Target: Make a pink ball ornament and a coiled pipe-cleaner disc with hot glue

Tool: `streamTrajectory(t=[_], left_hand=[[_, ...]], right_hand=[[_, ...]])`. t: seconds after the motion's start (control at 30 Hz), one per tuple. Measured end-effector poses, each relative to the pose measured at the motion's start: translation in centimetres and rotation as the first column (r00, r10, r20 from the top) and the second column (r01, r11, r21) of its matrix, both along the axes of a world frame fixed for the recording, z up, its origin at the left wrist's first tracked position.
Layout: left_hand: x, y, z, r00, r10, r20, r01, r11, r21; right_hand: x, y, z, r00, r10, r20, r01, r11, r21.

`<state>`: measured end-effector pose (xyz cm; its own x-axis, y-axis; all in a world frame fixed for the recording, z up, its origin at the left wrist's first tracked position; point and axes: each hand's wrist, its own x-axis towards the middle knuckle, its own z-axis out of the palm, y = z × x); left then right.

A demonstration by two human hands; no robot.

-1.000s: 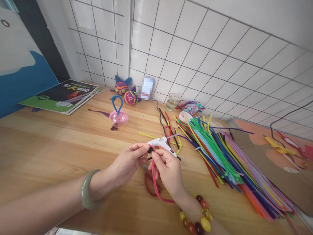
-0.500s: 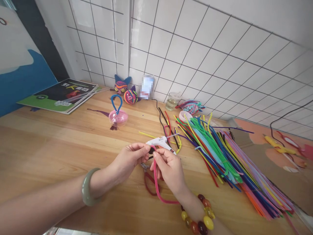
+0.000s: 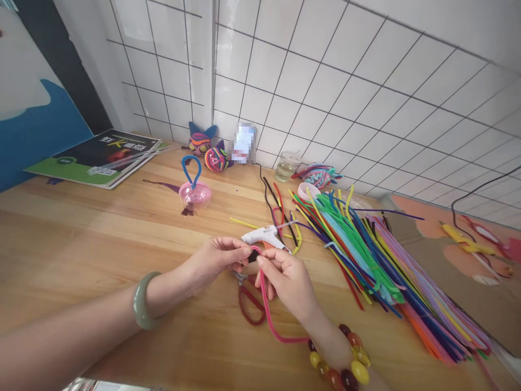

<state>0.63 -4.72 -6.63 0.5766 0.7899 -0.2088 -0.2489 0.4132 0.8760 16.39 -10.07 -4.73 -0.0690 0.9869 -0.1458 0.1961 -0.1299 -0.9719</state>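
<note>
A pink pipe cleaner (image 3: 268, 312) loops up between my hands and trails down past my right wrist. My left hand (image 3: 222, 258) pinches its upper end between thumb and forefinger, together with a small black piece (image 3: 253, 254) whose kind I cannot make out. My right hand (image 3: 283, 274) is closed on the same pipe cleaner just below the bend. Beneath my hands lie red-handled scissors (image 3: 251, 305), their blades partly covered. Right behind my fingertips rests a white glue gun (image 3: 264, 234).
Bundled coloured pipe cleaners (image 3: 366, 260) spread over the right side. A clear pink ornament (image 3: 195, 194) with a blue loop stands back left. Painted figures (image 3: 217, 157), a phone (image 3: 243, 144) and a glass jar (image 3: 287, 165) line the wall. A yellow glue gun (image 3: 466, 241) lies far right.
My hands have shifted slightly, the right one a little outward, and more of the scissors shows. Both keep their hold on the pink pipe cleaner. The view has tilted slightly.
</note>
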Motion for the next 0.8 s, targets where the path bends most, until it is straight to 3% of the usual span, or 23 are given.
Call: streamTrajectory(t=[0.27, 0.8], left_hand=[[-0.27, -0.09, -0.07, 0.999, -0.031, -0.031, 0.032, 0.999, 0.022], [0.04, -0.23, -0.2, 0.999, 0.04, 0.035, -0.039, 0.999, -0.021]], right_hand=[[0.09, -0.08, 0.13, 1.0, 0.021, 0.004, -0.021, 1.0, -0.006], [0.11, 0.26, -0.54, 0.995, -0.029, -0.099, 0.03, 1.0, 0.005]])
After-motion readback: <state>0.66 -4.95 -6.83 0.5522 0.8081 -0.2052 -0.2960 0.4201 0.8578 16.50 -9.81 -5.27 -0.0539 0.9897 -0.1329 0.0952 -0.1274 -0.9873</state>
